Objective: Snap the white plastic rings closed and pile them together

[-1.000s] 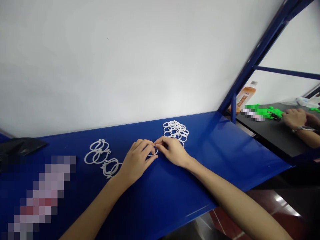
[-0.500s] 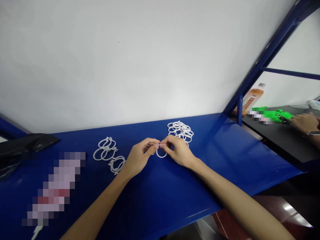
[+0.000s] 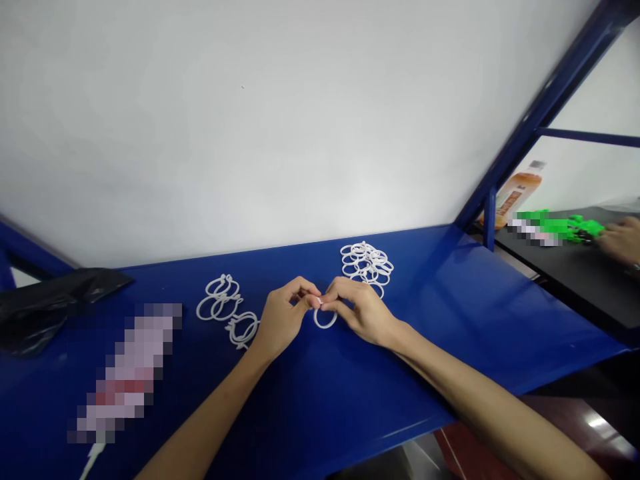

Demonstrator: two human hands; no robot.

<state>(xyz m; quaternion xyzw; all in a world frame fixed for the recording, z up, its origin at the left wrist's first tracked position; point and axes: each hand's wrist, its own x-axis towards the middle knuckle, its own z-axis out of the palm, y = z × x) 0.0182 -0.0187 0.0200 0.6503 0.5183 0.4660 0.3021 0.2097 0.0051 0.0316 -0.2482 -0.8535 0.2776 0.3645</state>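
Left hand (image 3: 283,320) and right hand (image 3: 363,310) pinched 1 white ring (image 3: 325,320).
Both grips closed on its top; ring pile (image 3: 367,263) lay by the tabletop's (image 3: 450,320) back edge, open room toward the front.

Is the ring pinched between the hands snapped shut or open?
Cannot tell. The left hand and right hand pinch the top of the ring and hide where its ends meet; only its lower loop shows.
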